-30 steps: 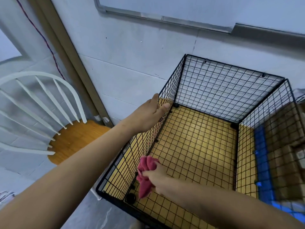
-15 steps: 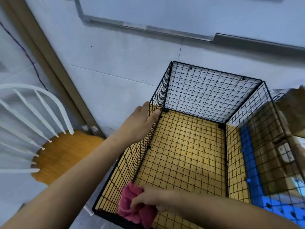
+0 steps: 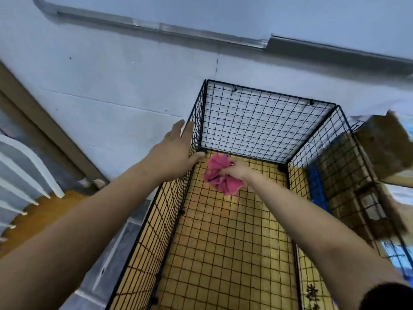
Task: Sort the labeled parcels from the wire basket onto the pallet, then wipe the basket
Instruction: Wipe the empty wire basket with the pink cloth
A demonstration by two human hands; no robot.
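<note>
A black wire basket (image 3: pixel 263 121) stands against the wall, with only a yellow woven mat showing under its mesh floor. My left hand (image 3: pixel 176 151) rests on the top edge of its left wall near the far left corner, thumb hooked inside the mesh and fingers straight on the outside. My right hand (image 3: pixel 234 170) is down inside the basket and grips a crumpled pink cloth (image 3: pixel 220 177), pressed low in the far left corner. Brown cardboard parcels (image 3: pixel 348 175) stand stacked outside the right wall, on a blue pallet (image 3: pixel 316 186).
A white spindle-back chair (image 3: pixel 26 175) with an orange wooden seat (image 3: pixel 42 218) stands to the left. A brown door frame (image 3: pixel 44 130) runs down the wall beside it. Grey floor tiles (image 3: pixel 125 238) show between the chair and the basket.
My right hand has carried the pink cloth from the near left corner of the basket along the left side to the far left corner. My left hand has slid farther along the left wall's top edge.
</note>
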